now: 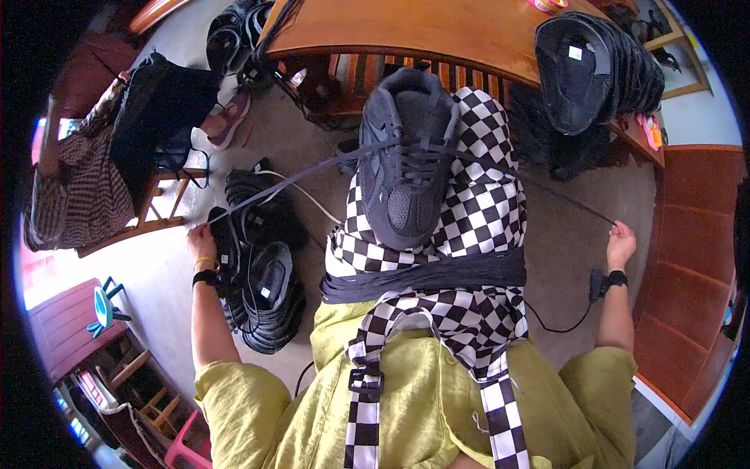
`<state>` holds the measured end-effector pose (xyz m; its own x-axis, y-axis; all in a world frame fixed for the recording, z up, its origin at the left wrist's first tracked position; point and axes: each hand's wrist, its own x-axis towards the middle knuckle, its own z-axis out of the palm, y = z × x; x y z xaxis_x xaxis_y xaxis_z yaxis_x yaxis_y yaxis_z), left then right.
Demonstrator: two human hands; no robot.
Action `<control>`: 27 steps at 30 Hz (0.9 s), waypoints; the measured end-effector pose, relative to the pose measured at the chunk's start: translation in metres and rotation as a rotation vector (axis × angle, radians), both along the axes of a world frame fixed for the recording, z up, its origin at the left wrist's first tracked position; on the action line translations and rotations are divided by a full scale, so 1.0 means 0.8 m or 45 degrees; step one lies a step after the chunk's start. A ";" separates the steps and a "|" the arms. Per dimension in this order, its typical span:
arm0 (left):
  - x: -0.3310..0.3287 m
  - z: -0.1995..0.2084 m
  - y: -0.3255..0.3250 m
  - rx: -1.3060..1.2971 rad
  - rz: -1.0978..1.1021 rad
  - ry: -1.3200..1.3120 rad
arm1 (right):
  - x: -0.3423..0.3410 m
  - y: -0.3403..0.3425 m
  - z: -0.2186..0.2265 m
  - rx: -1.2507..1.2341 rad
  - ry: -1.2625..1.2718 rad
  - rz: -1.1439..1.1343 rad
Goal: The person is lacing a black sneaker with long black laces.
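Note:
A black sneaker [406, 195] rests on my lap over a black-and-white checkered apron [480, 207], its toe toward me. My left hand [202, 244], out to the left, pinches the end of one black shoelace [289, 181]. Far to the right, my right hand [621, 245] pinches the other lace end [566, 197]. Both lace ends stretch nearly straight from the top of the shoe's lacing. A bundle of black laces [426, 275] is wound around my waist over the apron.
Stacked black shoe uppers [269, 301] lie on the floor at my left. More uppers [594, 74] stand on the right of the wooden table [406, 27] ahead. Another person [164, 102] sits at the far left. A brown cabinet [691, 273] borders my right.

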<state>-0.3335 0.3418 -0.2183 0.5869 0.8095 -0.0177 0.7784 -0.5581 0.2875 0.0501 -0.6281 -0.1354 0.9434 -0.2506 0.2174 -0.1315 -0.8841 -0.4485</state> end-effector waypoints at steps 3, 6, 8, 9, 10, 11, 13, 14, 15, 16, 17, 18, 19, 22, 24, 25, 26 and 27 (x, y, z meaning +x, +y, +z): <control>-0.033 -0.004 0.029 -0.081 0.124 -0.107 | 0.005 -0.003 0.012 -0.077 0.062 -0.033; -0.046 0.000 0.052 -0.170 0.252 -0.091 | 0.020 0.018 0.018 0.039 -0.117 0.083; -0.051 0.023 0.057 -0.239 0.382 -0.283 | 0.038 0.098 0.031 0.312 -0.062 0.170; -0.016 0.029 0.033 -0.200 0.254 -0.315 | 0.036 0.150 0.053 0.432 -0.132 0.287; 0.045 0.044 -0.012 -0.291 0.173 -0.461 | 0.029 0.204 0.079 0.544 -0.212 0.392; 0.079 0.065 -0.038 -0.472 0.049 -0.744 | 0.024 0.269 0.096 0.584 -0.221 0.513; 0.187 0.125 -0.130 -0.599 -0.223 -0.833 | 0.006 0.366 0.128 0.582 -0.246 0.736; 0.223 0.151 -0.174 -0.631 -0.332 -0.961 | -0.003 0.408 0.140 0.575 -0.250 0.873; 0.253 0.172 -0.207 -0.652 -0.463 -0.976 | -0.011 0.445 0.151 0.567 -0.265 1.014; 0.280 0.203 -0.251 -0.764 -0.526 -1.015 | -0.018 0.473 0.158 0.557 -0.275 1.150; 0.292 0.213 -0.270 -0.915 -0.598 -1.150 | -0.023 0.498 0.165 0.596 -0.228 1.229; 0.303 0.223 -0.288 -1.010 -0.617 -1.184 | -0.027 0.518 0.166 0.631 -0.175 1.303; 0.315 0.229 -0.306 -1.119 -0.649 -1.220 | -0.029 0.531 0.166 0.636 -0.192 1.338; 0.328 0.226 -0.340 -1.295 -0.717 -1.260 | -0.030 0.551 0.157 0.681 -0.166 1.388; 0.328 0.218 -0.351 -1.253 -0.691 -1.221 | -0.033 0.554 0.153 0.692 -0.079 1.385; 0.326 0.217 -0.354 -1.199 -0.678 -1.186 | -0.033 0.553 0.149 0.712 -0.078 1.368; 0.322 0.216 -0.357 -1.144 -0.665 -1.151 | -0.035 0.552 0.150 0.713 -0.073 1.364; 0.318 0.217 -0.358 -1.152 -0.648 -1.123 | -0.038 0.552 0.153 0.720 -0.038 1.361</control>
<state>-0.0791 0.0552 -0.0444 0.9065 0.4074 0.1111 -0.0864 -0.0786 0.9932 0.0198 -0.1862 -0.0132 0.7287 0.5859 0.3545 0.5629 -0.2178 -0.7973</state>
